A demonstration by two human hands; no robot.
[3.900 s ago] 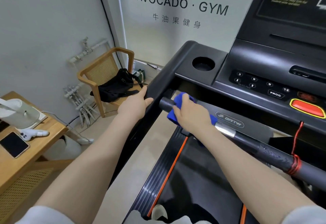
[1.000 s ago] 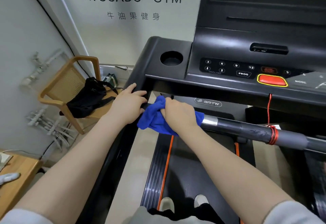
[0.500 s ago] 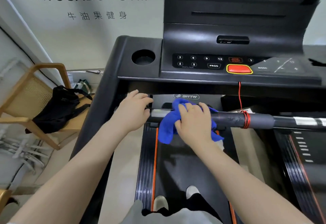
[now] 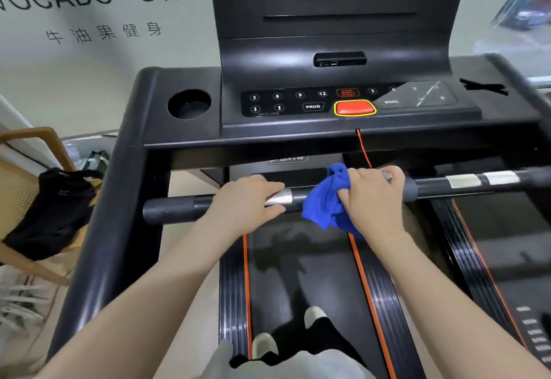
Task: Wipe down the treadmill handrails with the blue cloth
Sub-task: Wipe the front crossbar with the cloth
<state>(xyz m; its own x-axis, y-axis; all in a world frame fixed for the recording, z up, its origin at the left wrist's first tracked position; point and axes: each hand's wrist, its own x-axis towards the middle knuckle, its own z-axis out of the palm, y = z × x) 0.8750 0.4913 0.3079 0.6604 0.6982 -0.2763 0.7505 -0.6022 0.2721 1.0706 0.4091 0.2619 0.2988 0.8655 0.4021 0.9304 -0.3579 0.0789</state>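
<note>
A black front handrail [image 4: 170, 208] with silver sensor bands runs across the treadmill below the console. My right hand [image 4: 374, 199] presses the bunched blue cloth [image 4: 326, 202] around the bar near its middle. The cloth hangs below the bar on the hand's left side. My left hand [image 4: 244, 202] rests on the bar just left of the cloth, fingers laid over a silver band. The black left side handrail [image 4: 119, 199] slopes down toward me.
The console [image 4: 343, 104] carries a red stop button, number keys and a cup holder [image 4: 189, 104]. A red safety cord [image 4: 362, 147] hangs to the bar. A wooden chair [image 4: 38, 140] with a black bag [image 4: 50, 208] stands left. My feet stand on the belt [image 4: 298, 274].
My right hand has slid the cloth rightward along the front bar. My left hand moved from the side handrail's corner onto the front bar. My view swung right.
</note>
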